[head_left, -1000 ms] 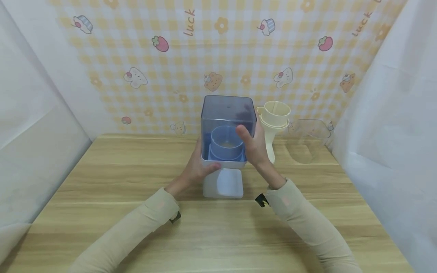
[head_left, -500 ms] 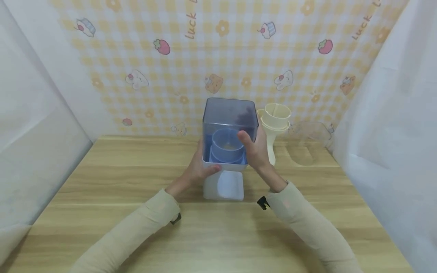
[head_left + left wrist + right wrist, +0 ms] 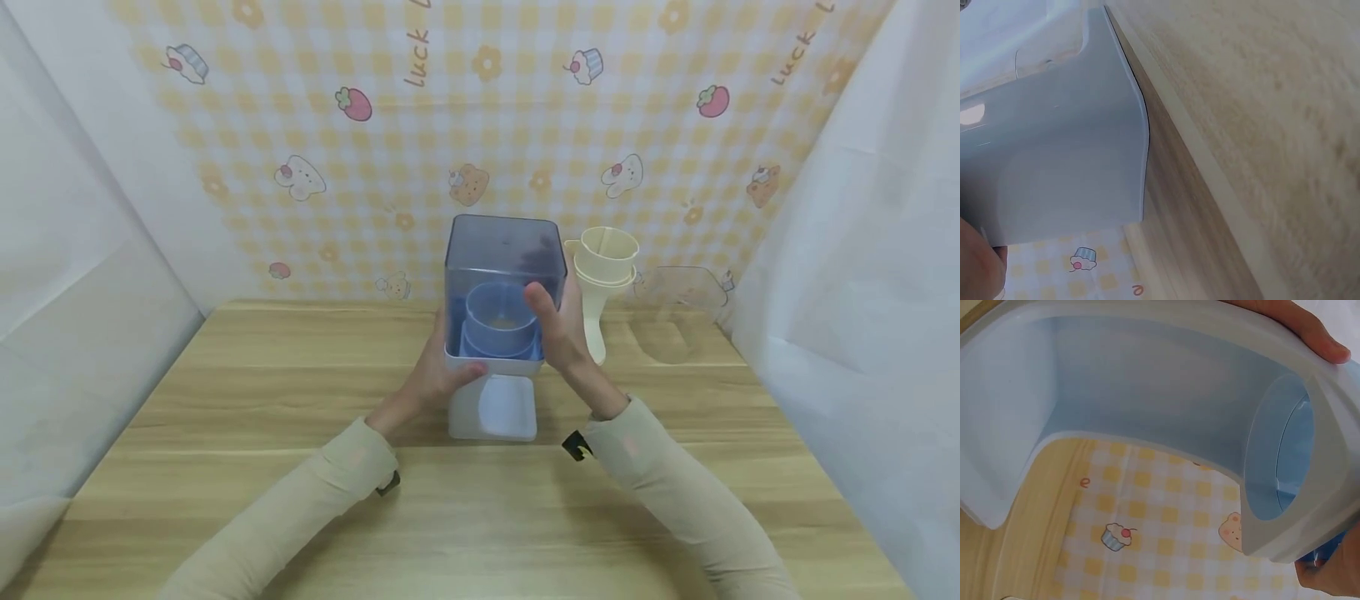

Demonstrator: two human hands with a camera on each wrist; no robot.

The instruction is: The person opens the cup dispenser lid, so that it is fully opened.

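In the head view, a white dispenser-like stand (image 3: 467,410) is upright at mid-table, with a tinted see-through square cover (image 3: 491,242) on top. Through the cover shows a round blue cup-like part (image 3: 498,333). My left hand (image 3: 431,371) grips the left side at the white collar, thumb across the front. My right hand (image 3: 564,329) holds the right side, thumb on the cover and other fingers hidden behind. The right wrist view shows the stand's hollow front (image 3: 1160,387) and round opening (image 3: 1285,450). In the left wrist view, the stand's smooth side (image 3: 1072,156) fills much of the picture.
Just right of the cover stands a cream, boot-shaped stand (image 3: 592,321) with a cream cup-like top (image 3: 609,254). A clear container (image 3: 678,312) sits farther right. Behind the wooden table (image 3: 262,375) hangs a checked cloth (image 3: 420,150); white sheets border both sides.
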